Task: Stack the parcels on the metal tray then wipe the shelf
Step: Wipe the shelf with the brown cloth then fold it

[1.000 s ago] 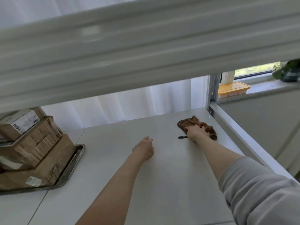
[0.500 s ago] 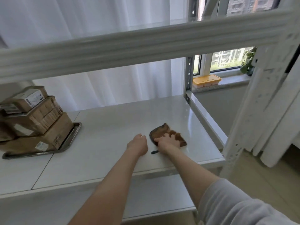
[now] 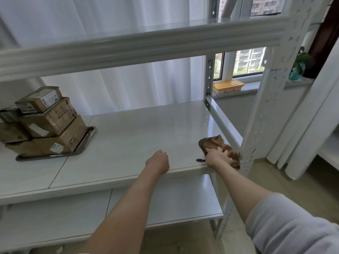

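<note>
Several brown cardboard parcels point(image 3: 45, 123) are stacked on a metal tray point(image 3: 86, 139) at the left of the white shelf point(image 3: 139, 136). My right hand point(image 3: 217, 156) presses a brown cloth point(image 3: 212, 143) flat on the shelf's front right corner, beside the upright post. A small black loop of the cloth lies just left of that hand. My left hand point(image 3: 158, 162) rests as a loose fist on the shelf's front edge, holding nothing.
A white upper shelf beam point(image 3: 146, 44) crosses overhead. The perforated front post point(image 3: 260, 114) stands right of the cloth. A lower shelf point(image 3: 165, 198) lies beneath. A yellow lidded box point(image 3: 228, 86) and a plant point(image 3: 299, 66) sit on the windowsill; curtains hang behind.
My right hand has dragged the cloth from the back right of the shelf forward to the front right corner. My left hand slid back to the front edge. The view pulled back and rose.
</note>
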The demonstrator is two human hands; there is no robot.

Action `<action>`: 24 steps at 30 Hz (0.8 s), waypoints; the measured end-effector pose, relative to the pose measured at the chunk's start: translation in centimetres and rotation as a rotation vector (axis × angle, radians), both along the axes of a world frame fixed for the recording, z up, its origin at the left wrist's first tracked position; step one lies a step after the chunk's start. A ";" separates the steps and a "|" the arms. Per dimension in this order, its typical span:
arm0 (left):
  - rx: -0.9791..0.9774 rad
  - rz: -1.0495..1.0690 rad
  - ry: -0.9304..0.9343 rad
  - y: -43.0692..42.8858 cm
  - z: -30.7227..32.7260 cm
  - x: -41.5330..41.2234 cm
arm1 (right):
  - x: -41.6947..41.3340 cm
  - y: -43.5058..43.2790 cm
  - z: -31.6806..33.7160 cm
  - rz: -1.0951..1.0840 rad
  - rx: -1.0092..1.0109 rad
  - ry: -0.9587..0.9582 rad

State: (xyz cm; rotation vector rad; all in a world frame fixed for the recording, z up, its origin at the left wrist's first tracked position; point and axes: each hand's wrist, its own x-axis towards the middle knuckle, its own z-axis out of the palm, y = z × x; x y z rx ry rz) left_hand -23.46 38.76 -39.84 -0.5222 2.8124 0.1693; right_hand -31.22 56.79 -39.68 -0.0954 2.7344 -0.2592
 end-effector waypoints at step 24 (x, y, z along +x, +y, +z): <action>-0.031 0.396 0.083 -25.9 -0.2 19.0 | 17.8 -35.3 -0.6 0.777 -0.115 -0.039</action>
